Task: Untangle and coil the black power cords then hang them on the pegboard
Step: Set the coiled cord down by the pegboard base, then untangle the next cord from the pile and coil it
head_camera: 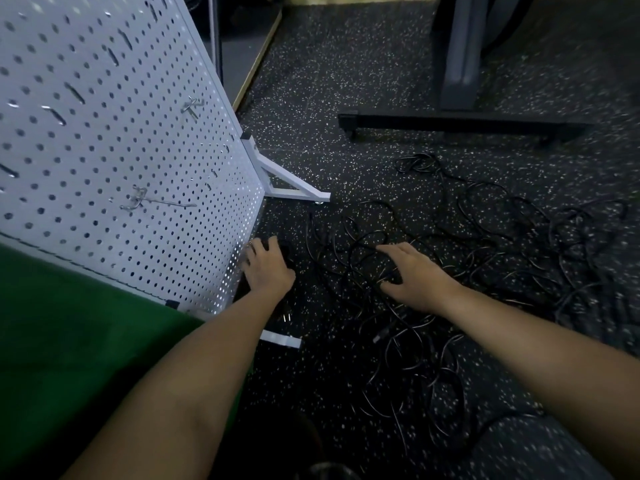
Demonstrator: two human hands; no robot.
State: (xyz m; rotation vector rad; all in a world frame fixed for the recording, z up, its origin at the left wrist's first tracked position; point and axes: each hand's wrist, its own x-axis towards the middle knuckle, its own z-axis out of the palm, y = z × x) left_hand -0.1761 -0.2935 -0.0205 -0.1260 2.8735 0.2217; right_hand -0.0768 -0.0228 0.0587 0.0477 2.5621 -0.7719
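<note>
Both arms reach down to the speckled floor (pixel 346 81). The right hand (pixel 415 275) is open, with fingers straight and spread, low over the black cords (pixel 485 261). The cords lie in one loose tangle on the floor, under this hand, beyond it and far out to its right, and some loops come back toward the person. None of them is coiled and none hangs on the pegboard (pixel 104 133).

The left hand (pixel 268 268) is well apart from the right one, just beside the lower corner of the pegboard. Its fingers bend a little toward something black on the floor, but I cannot tell if it grips it. The white pegboard stands to the left of this hand, and two bare metal hooks (pixel 159 202) stick out of it. Beyond the right hand stands a dark frame (pixel 450 123).
</note>
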